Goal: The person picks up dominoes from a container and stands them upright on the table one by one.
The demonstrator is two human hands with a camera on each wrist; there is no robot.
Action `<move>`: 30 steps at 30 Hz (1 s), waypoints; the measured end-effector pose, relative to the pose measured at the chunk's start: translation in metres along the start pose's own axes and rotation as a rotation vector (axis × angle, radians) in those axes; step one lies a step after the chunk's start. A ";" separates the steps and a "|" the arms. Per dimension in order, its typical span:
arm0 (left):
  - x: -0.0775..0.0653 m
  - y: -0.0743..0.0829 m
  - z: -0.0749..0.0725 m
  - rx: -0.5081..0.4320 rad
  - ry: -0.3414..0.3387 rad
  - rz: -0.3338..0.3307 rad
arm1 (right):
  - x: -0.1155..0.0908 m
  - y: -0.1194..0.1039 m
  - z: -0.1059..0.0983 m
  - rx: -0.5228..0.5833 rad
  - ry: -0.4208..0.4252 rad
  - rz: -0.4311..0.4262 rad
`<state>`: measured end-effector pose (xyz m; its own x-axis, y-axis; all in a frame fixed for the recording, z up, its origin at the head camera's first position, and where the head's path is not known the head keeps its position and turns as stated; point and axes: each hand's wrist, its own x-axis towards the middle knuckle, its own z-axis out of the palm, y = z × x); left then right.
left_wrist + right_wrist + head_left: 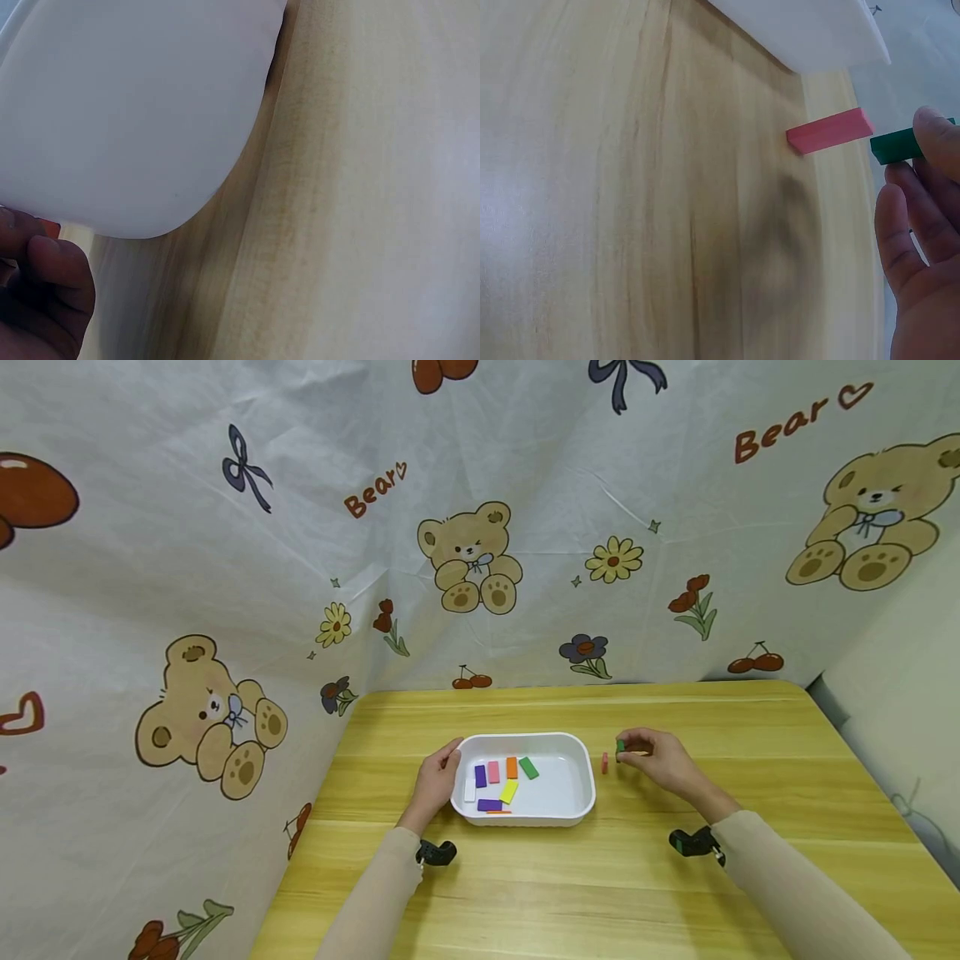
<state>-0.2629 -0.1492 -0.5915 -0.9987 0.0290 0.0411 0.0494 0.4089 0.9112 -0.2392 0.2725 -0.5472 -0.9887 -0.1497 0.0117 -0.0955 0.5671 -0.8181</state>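
A white plastic tray [573, 785] sits on the table, with my left hand [435, 783] gripping its left rim. In the left wrist view, curled fingers [64, 262] show at the tray's wall [142, 120]. Several flat coloured blocks lie inside, among them an orange block [512, 767], a yellow block [509, 791] and a pink block [493, 772]. To the right of the tray, my right hand [663, 764] pinches a green block [898, 146] between thumb and fingers. A reddish-pink block [829, 131] stands upright on the table between the tray and that hand.
The wooden table [570, 893] reaches back to a hanging cloth [540, 635] printed with bears and flowers. Another stretch of cloth hangs along the left side. A pale surface [900, 710] lies beyond the table's right edge.
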 end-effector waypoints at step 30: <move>0.000 0.002 0.000 0.001 -0.003 -0.019 | 0.007 0.029 0.022 -0.024 -0.028 0.051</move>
<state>-0.2625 -0.1484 -0.5902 -0.9994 0.0243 0.0227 0.0306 0.4104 0.9114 -0.2466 0.2706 -0.5836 -0.9887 -0.1425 -0.0465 -0.0478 0.5941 -0.8030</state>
